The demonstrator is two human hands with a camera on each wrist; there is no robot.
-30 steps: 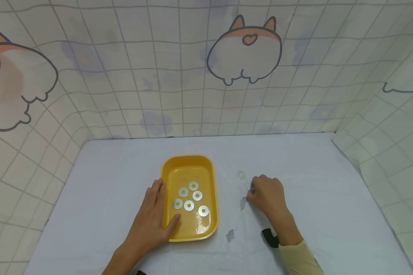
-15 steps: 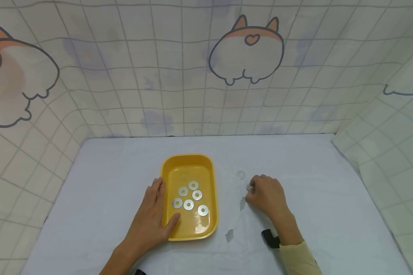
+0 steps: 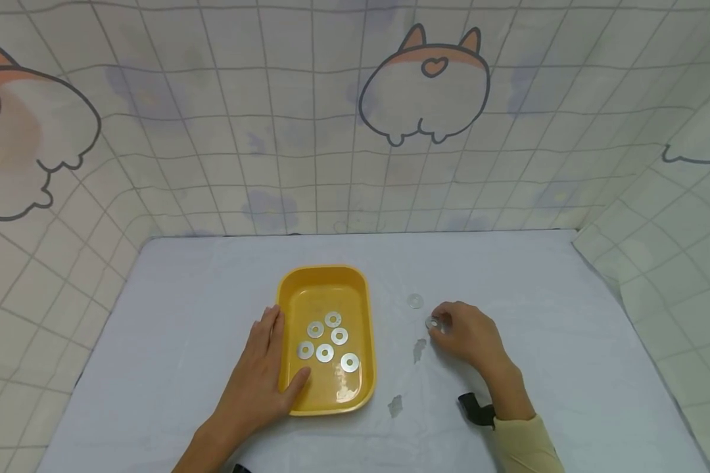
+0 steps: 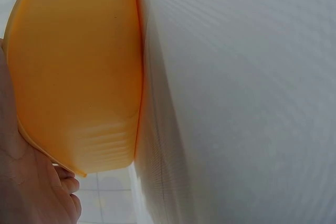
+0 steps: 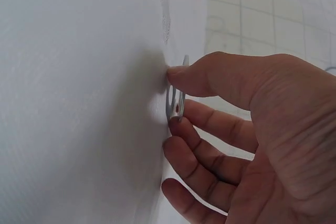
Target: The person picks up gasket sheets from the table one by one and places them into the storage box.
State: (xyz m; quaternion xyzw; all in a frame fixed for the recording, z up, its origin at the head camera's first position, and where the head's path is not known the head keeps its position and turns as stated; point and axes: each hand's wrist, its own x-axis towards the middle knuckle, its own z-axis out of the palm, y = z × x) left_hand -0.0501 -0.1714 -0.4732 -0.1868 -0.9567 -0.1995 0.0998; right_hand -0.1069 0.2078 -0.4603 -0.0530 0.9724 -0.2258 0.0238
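Observation:
A yellow tray (image 3: 325,394) stands left of centre on the table, with several flat metal washers (image 3: 325,353) lying loose in it. My left hand (image 3: 263,378) rests along its left rim. The fingers are straight and the thumb reaches over the near-left edge. In the left wrist view the tray's outer wall (image 4: 79,77) rises beside the palm. To the right of the tray, my right hand (image 3: 470,335) pinches a metal washer (image 3: 431,322) at table level. In the right wrist view the washer (image 5: 171,103) is tilted between thumb and fingertips, and a second thin metal edge shows behind it.
A pale round disc or mark (image 3: 415,301) lies on the white table just beyond the right hand. Two grey patches (image 3: 419,350) mark the surface between tray and right hand. A black wrist strap (image 3: 476,410) sits by the right wrist. Printed curtains (image 3: 307,131) enclose the table.
My right hand has shifted slightly to the right, and its fingers have spread so more of the pinched washer shows. The left hand and tray stay in place.

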